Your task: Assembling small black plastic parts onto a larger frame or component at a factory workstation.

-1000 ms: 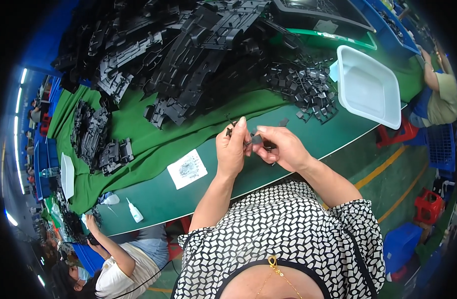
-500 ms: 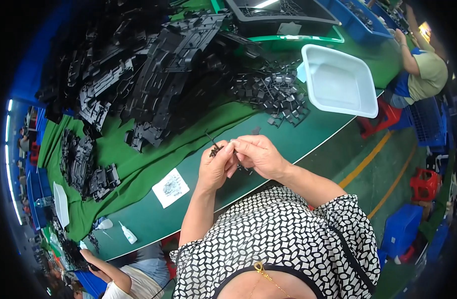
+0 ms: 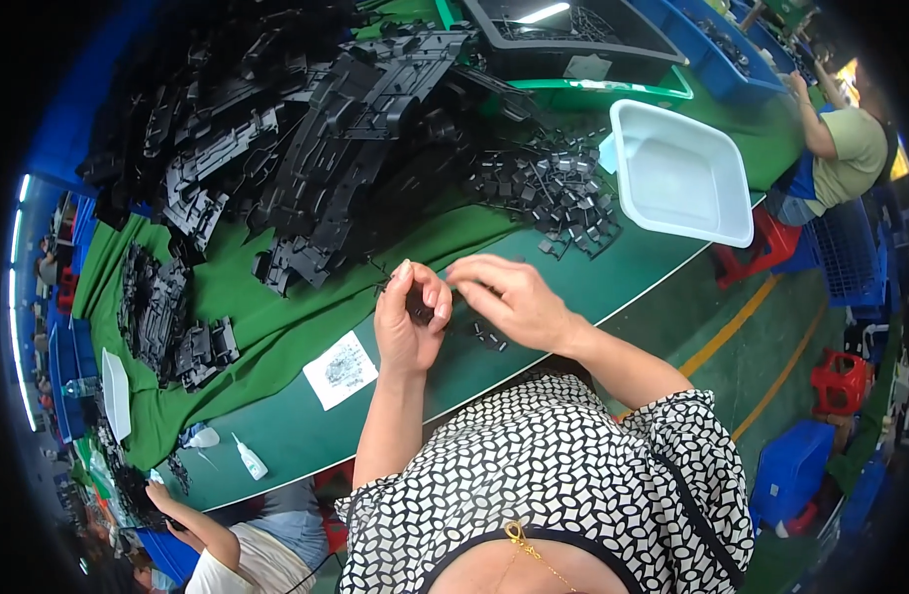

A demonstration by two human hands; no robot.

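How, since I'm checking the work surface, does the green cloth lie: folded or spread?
Spread, though rumpled: the green cloth covers a broad stretch of worktable beneath black plastic parts, with wrinkles along its near edge.

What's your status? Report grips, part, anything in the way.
Left grip closed on small black part. Right grip beside it, hold unclear. Loose black pieces near right grip.

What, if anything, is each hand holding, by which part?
The left hand holds a black piece, its gripped part hidden; whether the right hand holds anything cannot be told.
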